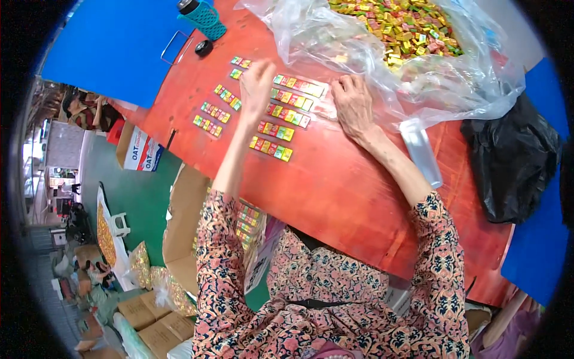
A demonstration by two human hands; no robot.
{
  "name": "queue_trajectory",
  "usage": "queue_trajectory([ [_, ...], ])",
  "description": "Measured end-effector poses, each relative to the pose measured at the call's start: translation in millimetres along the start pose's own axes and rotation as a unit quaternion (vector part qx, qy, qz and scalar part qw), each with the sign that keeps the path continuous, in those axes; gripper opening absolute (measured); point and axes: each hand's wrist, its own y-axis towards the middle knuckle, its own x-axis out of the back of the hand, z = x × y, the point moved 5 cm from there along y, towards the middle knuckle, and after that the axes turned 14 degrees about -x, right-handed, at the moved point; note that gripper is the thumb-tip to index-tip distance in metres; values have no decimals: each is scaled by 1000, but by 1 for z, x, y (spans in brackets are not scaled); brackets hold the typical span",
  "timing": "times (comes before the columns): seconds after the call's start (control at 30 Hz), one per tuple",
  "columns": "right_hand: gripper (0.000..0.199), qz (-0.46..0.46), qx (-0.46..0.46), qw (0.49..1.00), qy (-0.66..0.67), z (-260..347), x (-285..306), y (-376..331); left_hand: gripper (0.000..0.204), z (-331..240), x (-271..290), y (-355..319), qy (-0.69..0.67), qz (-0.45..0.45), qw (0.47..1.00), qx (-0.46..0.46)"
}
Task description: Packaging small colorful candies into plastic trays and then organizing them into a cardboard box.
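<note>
My left hand [257, 87] is closed, fingers bent together, over the red table between two groups of small coloured blocks. What its fingers hold, if anything, is hidden. On its left lie short rows of wrapped blocks [216, 112]; on its right are longer rows [288, 115] of yellow, red and green blocks, side by side. My right hand [354, 106] rests with curled fingers beside a shiny clear piece of plastic [324, 106], at the right end of the upper rows. Its fingertips point down and I cannot see what they grip.
A large clear plastic bag [311, 36] full of loose blocks [406, 30] lies at the far side. A clear plastic container [420, 152] and a black bag [511, 158] are at right. A teal bottle [206, 21] and black lid [204, 48] stand far left. An open cardboard box [182, 221] is below.
</note>
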Motion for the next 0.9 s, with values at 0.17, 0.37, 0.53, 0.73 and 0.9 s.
queue_trajectory([
  [0.17, 17, 42, -42, 995, 78, 12, -13, 13, 19, -7, -9, -47, 162, 83, 974, -133],
  [0.37, 19, 130, -167, 964, 161, 2, -30, 27, 16, -8, -16, -60, 203, 84, 959, -180],
  [0.53, 20, 195, -226, 940, 166, -6, -36, 28, 19, -22, -20, -79, 199, 95, 956, -195],
  [0.73, 24, 243, -230, 899, 281, 5, -11, 25, 26, -13, 2, -89, 164, 55, 974, -145],
  [0.9, 22, 278, -229, 894, 267, 22, 0, -3, 23, 4, 29, -80, 62, -71, 995, 24],
])
